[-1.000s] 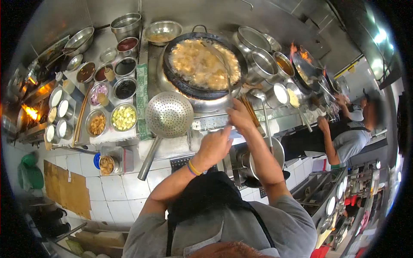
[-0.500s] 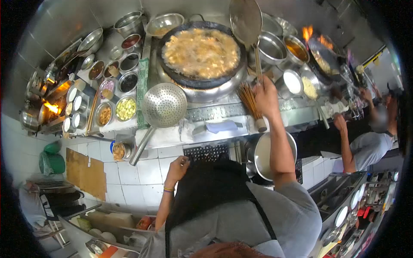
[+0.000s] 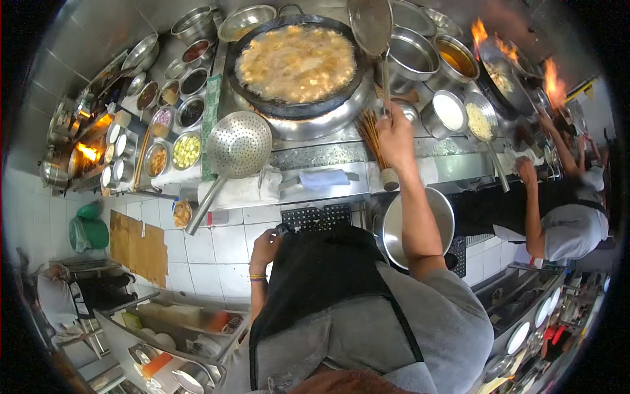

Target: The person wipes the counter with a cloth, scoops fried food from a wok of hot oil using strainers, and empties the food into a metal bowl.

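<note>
Dropping away from the right hand [image 3: 396, 136] since a second ago, the left hand [image 3: 265, 247] is now hanging beside the apron [image 3: 321, 269], while the right is appearing farther right, holding up a scoop [image 3: 369, 27]. Right fingers are gripping its slim handle; left fingers are curling, and whether they are holding anything small I cannot tell. Round and dull metal, the scoop's head is standing by the right rim of the wok [image 3: 289, 110]; whether it is touching is unclear.

Frying seems to be the step in hand: lumpy golden food [image 3: 295, 62] is foaming inside the thick black wok. Moving the scoop from here would be calling for a firm wrist and care around the deep steel pot [image 3: 412, 58] alongside.

Nearer, a bundle of stiff sticks [image 3: 372, 141] is lying just left of the right hand. Farther left, a perforated, shallow strainer [image 3: 239, 146] is resting near a rumpled white cloth [image 3: 246, 192], its shiny handle jutting past the counter.
</note>
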Tool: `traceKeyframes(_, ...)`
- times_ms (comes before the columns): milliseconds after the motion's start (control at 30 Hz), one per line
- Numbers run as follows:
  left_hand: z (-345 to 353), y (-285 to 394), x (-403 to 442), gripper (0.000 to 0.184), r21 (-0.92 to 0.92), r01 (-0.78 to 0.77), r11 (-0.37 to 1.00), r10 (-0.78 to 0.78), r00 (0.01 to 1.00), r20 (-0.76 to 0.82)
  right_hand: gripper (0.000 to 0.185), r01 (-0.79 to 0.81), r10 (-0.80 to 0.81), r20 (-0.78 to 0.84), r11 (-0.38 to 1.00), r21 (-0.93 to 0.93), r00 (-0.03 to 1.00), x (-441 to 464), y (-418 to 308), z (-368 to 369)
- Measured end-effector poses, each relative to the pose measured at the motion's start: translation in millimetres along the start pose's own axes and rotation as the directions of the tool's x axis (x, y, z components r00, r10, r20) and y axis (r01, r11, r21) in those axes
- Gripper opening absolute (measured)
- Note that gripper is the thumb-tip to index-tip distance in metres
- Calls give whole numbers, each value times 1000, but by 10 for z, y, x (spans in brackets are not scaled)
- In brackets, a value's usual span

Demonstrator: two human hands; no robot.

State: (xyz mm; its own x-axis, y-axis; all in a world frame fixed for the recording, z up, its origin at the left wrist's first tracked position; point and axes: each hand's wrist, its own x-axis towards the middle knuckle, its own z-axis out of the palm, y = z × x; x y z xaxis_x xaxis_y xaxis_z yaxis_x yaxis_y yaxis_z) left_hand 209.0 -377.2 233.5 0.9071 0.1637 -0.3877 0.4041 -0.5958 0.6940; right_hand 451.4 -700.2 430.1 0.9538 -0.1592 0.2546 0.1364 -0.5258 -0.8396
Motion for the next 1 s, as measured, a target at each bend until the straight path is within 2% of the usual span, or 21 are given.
traceKeyframes(133,-202,69,141,37,-7,-95,995,95,993,65,37,-30,28,-66,999,-29,997,-78,52,260)
traceKeyframes(167,-277,84,162,38,18,-137,990,136,988,68,38,-55,55,-5,998,-6,998,-74,57,320)
traceKeyframes(267,-494,163,219,37,21,-188,982,185,977,103,40,-59,55,-97,997,-44,994,-243,-13,696)
traceKeyframes(300,-547,116,252,37,36,-224,974,219,970,105,47,68,-78,-130,994,-85,988,-299,297,982)
traceKeyframes(333,-605,73,279,36,51,-259,964,253,961,108,47,-114,119,-60,990,82,991,-410,41,1014)
traceKeyframes(400,-695,19,333,34,47,-304,952,296,947,122,46,-471,444,159,809,352,882,-679,-490,1057)
traceKeyframes(500,-854,94,311,32,4,-318,948,315,941,121,39,-509,490,245,531,677,837,-709,-763,1100)
traceKeyframes(600,-961,18,291,32,-37,-335,941,337,930,145,31,-484,444,308,364,796,841,-667,-798,925)
traceKeyframes(700,-1187,-122,182,31,-99,-330,939,342,930,139,36,-458,414,299,368,809,860,-793,-738,782)
traceKeyframes(733,-1372,-60,80,30,-211,-220,952,263,943,205,37,-442,401,286,377,814,870,-846,-711,743)
traceKeyframes(800,-1670,-106,-18,23,-559,-52,827,199,959,204,38,-446,369,305,399,801,878,-911,-676,661)
traceKeyframes(833,-1812,-175,-23,20,-613,-24,790,127,984,126,37,-448,343,325,386,806,881,-931,-591,628)
traceKeyframes(867,-1908,-229,-14,17,-604,-102,790,70,995,-76,37,-453,317,347,370,811,882,-963,-547,605)
traceKeyframes(900,-1960,-359,85,16,-498,-192,846,48,956,-288,26,-454,337,341,358,816,878,-992,-581,592)
traceKeyframes(933,-2002,-403,177,16,-195,-296,935,147,826,-545,26,-464,342,348,365,807,873,-1013,-582,583)
traceKeyframes(1000,-2081,-672,348,23,277,-275,921,388,706,-593,27,-476,350,354,372,797,867,-1026,-551,563)
